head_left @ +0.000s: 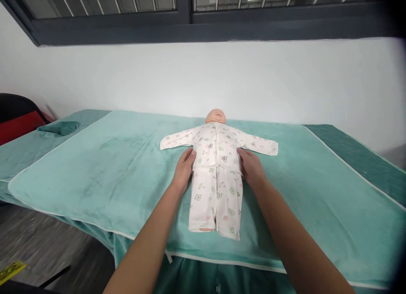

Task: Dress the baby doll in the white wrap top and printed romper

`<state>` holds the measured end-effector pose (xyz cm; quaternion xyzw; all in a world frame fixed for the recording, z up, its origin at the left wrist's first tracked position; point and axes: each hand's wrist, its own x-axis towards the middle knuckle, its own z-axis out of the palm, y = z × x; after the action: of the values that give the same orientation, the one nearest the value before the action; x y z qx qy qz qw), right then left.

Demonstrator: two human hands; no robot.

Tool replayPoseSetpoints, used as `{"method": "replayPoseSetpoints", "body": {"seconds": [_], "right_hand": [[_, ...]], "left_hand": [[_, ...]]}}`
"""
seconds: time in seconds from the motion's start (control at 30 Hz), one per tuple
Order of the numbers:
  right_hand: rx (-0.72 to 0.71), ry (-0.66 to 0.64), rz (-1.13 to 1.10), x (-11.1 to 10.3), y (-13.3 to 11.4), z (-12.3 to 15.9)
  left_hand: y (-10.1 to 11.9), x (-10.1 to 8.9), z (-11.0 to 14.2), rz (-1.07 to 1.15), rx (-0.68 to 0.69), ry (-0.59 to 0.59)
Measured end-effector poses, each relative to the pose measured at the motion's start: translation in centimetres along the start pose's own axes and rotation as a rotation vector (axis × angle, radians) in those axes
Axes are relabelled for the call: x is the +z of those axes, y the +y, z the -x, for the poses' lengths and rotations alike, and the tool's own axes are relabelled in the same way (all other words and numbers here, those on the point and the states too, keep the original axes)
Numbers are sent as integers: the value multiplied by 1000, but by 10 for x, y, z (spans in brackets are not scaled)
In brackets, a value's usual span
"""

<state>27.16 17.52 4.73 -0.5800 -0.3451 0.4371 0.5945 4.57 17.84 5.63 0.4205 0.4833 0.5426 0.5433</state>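
Because the fingers of left hand [184, 167] and right hand [252, 166] flank the doll [215, 115], its shirt [216, 146] seems steadied, though whether they pinch it I cannot tell.

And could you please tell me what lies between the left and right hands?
In the head view, the doll, in its white patterned top, lies between the left hand and the right hand.

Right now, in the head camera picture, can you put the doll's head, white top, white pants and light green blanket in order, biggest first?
1. Light green blanket
2. White top and white pants: too alike to rank
3. Doll's head
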Motion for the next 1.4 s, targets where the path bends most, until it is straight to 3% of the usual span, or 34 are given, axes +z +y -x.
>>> {"method": "replayPoseSetpoints", "body": {"seconds": [0.1, 0.23, 0.53, 0.77, 0.97, 1.07, 1.23, 1.33, 1.4], "right_hand": [[127, -124, -211, 14, 0, -18], [37, -168, -364, 18, -5, -33], [-59, -218, -379, 20, -5, -59], [-5, -310, -454, 17, -8, -49], [-20, -419, -437, 7, -8, -29], [12, -414, -383, -1, -5, -14], [48, -288, -349, -20, 7, 24], [72, -163, -412, -36, 18, 57], [83, -146, -458, -47, 24, 83]], "left_hand": [[0, 12, -17, 144, -63, -81], [3, 19, -32, 238, -113, -101], [3, 31, -67, 289, -96, -63], [0, 27, -63, 298, -77, -86], [-3, 22, -43, 247, -36, -89], [-6, 14, -26, 207, -21, -103], [-6, -8, 19, 68, 4, -77], [-9, -27, 57, -14, 22, 6], [-17, -48, 87, -97, 60, 95]]}}
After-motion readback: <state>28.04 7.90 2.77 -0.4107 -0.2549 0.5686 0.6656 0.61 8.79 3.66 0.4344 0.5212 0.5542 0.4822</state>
